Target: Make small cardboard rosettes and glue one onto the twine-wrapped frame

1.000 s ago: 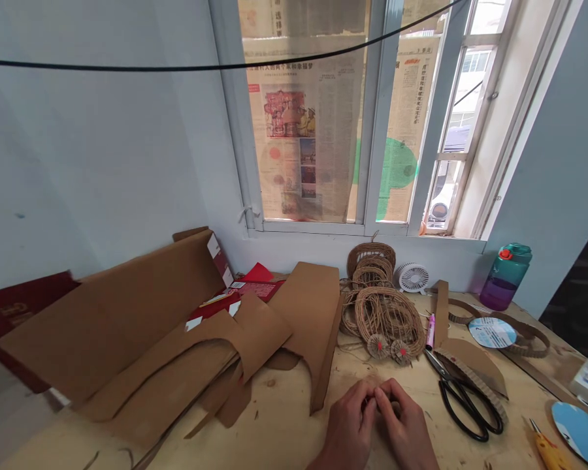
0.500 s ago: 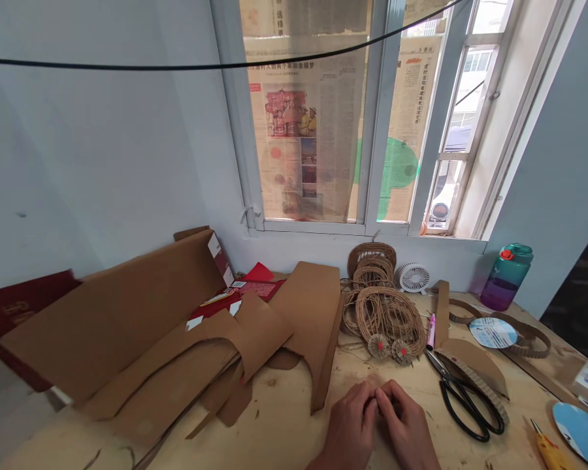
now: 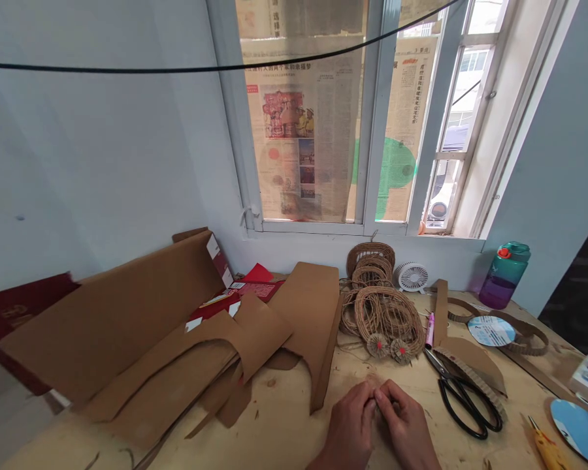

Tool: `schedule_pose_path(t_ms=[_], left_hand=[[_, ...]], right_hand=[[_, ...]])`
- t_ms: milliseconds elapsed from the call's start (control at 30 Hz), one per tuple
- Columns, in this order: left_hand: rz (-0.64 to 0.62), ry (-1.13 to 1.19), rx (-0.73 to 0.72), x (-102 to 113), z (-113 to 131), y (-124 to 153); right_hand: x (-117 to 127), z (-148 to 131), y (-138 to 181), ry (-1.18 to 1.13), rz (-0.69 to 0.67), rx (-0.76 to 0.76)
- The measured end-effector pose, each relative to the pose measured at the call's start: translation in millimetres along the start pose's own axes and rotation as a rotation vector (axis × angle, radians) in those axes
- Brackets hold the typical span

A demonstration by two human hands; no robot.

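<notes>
Low over the front of the wooden table, my left hand [image 3: 349, 423] and my right hand [image 3: 404, 421] meet at the fingertips. Both are closed in a pinch, thumbs and forefingers pressed together. Whatever lies between them is hidden or too small to make out. Just beyond sit coiled brown twine pieces [image 3: 389, 320], with two small round rosettes with red centres at their front. To the right of my right hand lie black-handled scissors [image 3: 465, 398], their blades against a curved cardboard piece [image 3: 475, 362].
Cut cardboard sheets [image 3: 166, 385] cover the table's left side. Behind the twine stands a small white fan [image 3: 412, 277]. A pink marker [image 3: 430, 329], a teal and purple bottle [image 3: 504, 275], blue discs [image 3: 491, 331] and a yellow-handled tool [image 3: 546, 445] are on the right.
The view has shifted slightly. Both hands keep nearly the same place and the same pinch; nothing on the table has visibly moved.
</notes>
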State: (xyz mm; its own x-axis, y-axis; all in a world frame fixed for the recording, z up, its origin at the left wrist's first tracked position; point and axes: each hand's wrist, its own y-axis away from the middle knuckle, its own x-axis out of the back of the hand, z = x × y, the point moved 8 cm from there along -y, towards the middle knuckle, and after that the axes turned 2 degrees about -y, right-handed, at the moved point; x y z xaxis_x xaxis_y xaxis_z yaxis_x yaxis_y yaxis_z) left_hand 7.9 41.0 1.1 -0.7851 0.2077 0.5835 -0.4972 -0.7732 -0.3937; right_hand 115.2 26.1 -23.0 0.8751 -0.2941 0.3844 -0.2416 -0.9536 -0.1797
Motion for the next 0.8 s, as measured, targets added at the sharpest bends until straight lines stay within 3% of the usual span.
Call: schedule_pose_path(t_ms=[300, 800], left_hand=[[-0.017, 0.044, 0.012, 4, 7, 0], [0.012, 0.007, 0.038, 7, 3, -2]], right_hand=[[2, -7, 1, -0.06, 0.042, 0.018], [1, -10, 4, 0.097, 0.046, 0.029]])
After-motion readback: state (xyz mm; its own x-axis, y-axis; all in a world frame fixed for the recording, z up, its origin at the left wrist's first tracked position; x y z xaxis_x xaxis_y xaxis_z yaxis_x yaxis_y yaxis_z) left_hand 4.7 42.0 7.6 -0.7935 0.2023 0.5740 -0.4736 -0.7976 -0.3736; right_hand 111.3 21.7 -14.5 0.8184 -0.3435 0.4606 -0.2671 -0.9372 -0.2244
